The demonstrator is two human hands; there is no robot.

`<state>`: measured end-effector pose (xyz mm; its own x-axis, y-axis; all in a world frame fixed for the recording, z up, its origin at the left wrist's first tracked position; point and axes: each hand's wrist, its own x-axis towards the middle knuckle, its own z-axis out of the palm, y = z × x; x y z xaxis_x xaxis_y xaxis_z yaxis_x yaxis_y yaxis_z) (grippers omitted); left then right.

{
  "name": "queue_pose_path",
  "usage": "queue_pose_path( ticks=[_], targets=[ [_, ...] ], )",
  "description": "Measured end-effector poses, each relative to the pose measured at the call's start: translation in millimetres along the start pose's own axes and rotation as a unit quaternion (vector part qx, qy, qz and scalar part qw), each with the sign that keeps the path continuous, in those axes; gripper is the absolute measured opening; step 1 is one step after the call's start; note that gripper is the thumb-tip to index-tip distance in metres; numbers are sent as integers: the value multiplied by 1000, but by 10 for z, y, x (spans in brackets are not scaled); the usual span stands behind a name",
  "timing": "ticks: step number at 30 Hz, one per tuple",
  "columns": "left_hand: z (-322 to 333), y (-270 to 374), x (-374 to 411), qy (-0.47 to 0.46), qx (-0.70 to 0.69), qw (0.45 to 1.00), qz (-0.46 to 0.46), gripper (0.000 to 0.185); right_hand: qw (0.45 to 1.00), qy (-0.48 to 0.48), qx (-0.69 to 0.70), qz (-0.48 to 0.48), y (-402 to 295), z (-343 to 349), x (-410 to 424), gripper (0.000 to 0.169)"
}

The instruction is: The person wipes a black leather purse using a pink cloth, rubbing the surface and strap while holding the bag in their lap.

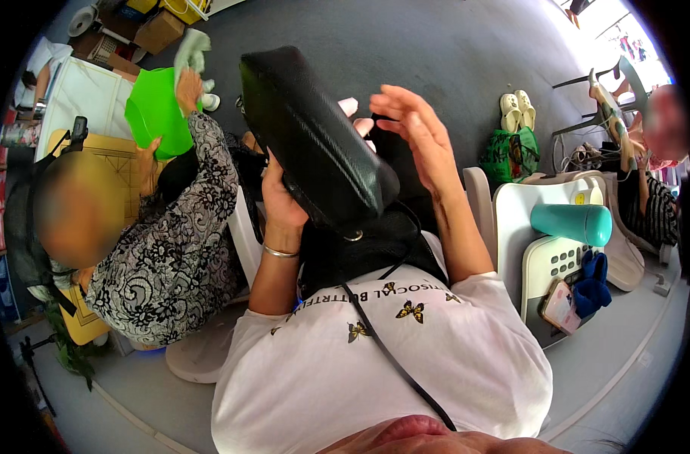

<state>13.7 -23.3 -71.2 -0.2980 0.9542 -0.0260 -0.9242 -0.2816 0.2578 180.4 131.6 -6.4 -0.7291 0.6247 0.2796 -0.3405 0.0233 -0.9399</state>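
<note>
A black leather-like bag (316,130) is held up tilted in front of my chest. My left hand (282,193) grips its lower side, thumb on the near face, a silver bangle on the wrist; fingertips show past the bag's far edge. My right hand (415,130) is raised to the right of the bag, fingers spread and apart from it, holding nothing. Below the bag, more black textured material with a metal ring (353,235) rests on my lap. A thin black strap (390,363) runs down across my white shirt.
At the left a seated person (169,272) holds a bright green container (160,113) and a pale cloth (191,51). On my right are a teal bottle (571,223), a phone (560,306) and a blue item (591,284). Cream clogs (518,110) and a green bag (509,153) stand beyond.
</note>
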Motion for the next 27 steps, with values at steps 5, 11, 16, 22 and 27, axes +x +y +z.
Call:
queue_pose_path(
  ticks=[5, 11, 16, 22, 27],
  targets=[
    [26, -6, 27, -69, -68, 995, -32, 54, 985, -76, 67, 140, 335, 116, -148, 46],
    [124, 13, -24, 28, 86, 996, -25, 54, 945, -95, 128, 285, 369, -25, -173, 46],
    [264, -9, -23, 147, 268, 952, -10, 54, 964, -51, 52, 257, 380, -50, -177, 37],
    [372, -64, -106, 182, 322, 929, -25, 51, 978, 71, 142, 134, 561, -95, -126, 23],
    [222, -14, -193, 122, 168, 976, -68, 49, 941, 302, 139, 64, 518, -362, 1, 18]
  ],
)
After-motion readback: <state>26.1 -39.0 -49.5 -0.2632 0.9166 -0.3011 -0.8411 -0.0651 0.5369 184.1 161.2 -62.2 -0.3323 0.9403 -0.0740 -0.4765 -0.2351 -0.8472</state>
